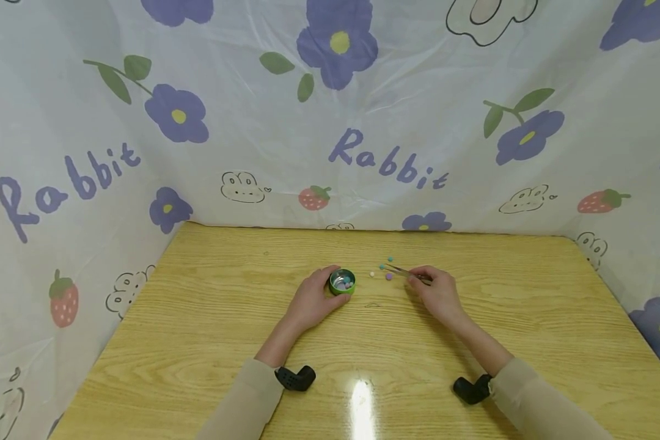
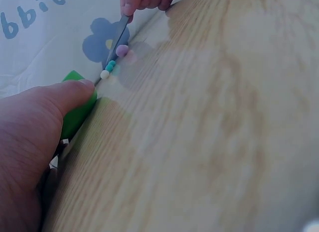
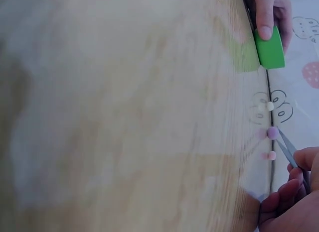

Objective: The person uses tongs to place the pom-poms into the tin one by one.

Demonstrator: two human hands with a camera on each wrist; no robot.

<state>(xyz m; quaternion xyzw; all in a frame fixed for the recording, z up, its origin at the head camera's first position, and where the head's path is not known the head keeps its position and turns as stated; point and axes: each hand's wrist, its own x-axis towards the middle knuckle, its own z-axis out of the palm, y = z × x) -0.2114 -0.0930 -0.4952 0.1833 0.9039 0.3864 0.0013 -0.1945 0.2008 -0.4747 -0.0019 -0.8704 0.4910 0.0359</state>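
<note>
My left hand [image 1: 311,299] holds a small round green tin [image 1: 342,291], thumb and fingers curled about its sides. Small pale and teal balls [image 1: 348,280] lie inside its silvery bowl. In my right hand [image 1: 439,294] is a pair of metal tweezers [image 1: 404,271], pinched between thumb and fingers and pointing left. Their tips are right at a teal ball [image 1: 382,266]. A second teal ball [image 1: 390,259] lies just beyond, while a purple ball [image 1: 388,277] and a white ball [image 1: 371,274] are nearer the tin. The right wrist view also shows a pink ball [image 3: 271,156] by the tweezers.
The wood-grain table [image 1: 330,354] spreads below both arms. A white printed cloth [image 1: 253,122] with flowers and rabbits hangs behind it and along its sides. Black wrist devices [image 1: 297,379] sit at both sleeve cuffs.
</note>
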